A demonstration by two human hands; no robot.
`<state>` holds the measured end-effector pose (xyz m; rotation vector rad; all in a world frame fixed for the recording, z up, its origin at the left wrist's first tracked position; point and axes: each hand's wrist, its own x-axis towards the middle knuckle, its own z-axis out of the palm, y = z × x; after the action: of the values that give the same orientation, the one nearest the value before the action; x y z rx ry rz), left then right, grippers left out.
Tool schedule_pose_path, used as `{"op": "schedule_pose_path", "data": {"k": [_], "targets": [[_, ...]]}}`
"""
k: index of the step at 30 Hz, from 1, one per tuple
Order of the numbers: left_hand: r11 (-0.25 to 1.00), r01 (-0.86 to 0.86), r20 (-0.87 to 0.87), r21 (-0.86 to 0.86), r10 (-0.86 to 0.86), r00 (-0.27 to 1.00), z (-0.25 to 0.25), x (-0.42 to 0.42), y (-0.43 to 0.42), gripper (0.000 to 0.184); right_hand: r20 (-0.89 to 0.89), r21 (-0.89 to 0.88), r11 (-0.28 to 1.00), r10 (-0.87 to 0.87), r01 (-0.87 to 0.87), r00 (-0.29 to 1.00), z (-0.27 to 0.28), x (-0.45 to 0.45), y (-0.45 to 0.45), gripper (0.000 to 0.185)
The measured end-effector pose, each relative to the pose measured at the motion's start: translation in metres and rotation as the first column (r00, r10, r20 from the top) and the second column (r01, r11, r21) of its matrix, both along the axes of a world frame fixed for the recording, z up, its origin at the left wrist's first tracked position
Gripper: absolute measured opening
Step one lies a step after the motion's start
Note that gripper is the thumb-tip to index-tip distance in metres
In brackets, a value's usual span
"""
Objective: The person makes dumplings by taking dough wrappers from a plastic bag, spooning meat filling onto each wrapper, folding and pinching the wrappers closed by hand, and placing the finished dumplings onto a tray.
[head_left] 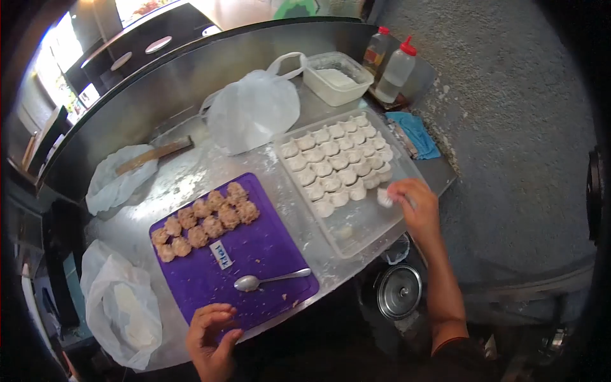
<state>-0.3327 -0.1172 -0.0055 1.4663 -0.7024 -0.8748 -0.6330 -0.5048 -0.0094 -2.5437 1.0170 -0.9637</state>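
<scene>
My right hand (417,205) pinches a small white dumpling (384,198) over a clear plastic tray (366,230). Close rows of similar white dumplings (337,156) fill the tray's far part. Open and holding nothing, my left hand (211,337) hovers by the near edge of a purple cutting board (270,251), its fingers curved and apart. Several balls of minced meat (213,226) stand in two rows across the board's far half. A label reading "PORK" (221,254) and a metal spoon (248,283) lie nearer my left hand.
A knotted white plastic bag (254,111), a tub of white powder (337,83) and two red-capped bottles (394,70) stand along the back. A blue cloth (417,135) lies right; a wooden stick (153,156) and an open bag (121,305) lie left. Below is a lidded pot (400,291).
</scene>
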Motion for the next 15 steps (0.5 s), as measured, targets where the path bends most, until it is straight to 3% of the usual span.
{"op": "schedule_pose_path", "data": {"k": [2,5,8,10,15], "targets": [[0.996,-0.089,0.000,0.025,0.089,0.996,0.001,-0.001,0.001,0.036,-0.037,-0.049,0.998,-0.038,0.036,0.999,-0.009,-0.025,-0.047,0.009],[0.997,-0.072,0.050,0.019,0.071,0.996,-0.004,-0.002,-0.003,0.036,-0.105,-0.049,0.997,-0.063,0.058,0.992,-0.015,-0.044,-0.096,0.009],[0.998,-0.054,0.086,0.030,0.051,0.995,-0.002,-0.004,-0.008,0.035,-0.145,-0.076,0.997,-0.032,0.021,0.989,-0.023,-0.050,-0.126,0.010],[0.999,-0.037,0.109,0.019,0.035,0.993,-0.001,-0.005,-0.011,0.034,-0.144,-0.050,0.994,0.087,-0.095,0.986,-0.028,-0.050,-0.140,0.011],[0.999,-0.033,0.093,0.034,0.029,0.995,0.003,-0.007,-0.016,0.033,-0.190,-0.058,0.992,0.102,-0.115,0.977,-0.034,-0.050,-0.144,0.013]]}}
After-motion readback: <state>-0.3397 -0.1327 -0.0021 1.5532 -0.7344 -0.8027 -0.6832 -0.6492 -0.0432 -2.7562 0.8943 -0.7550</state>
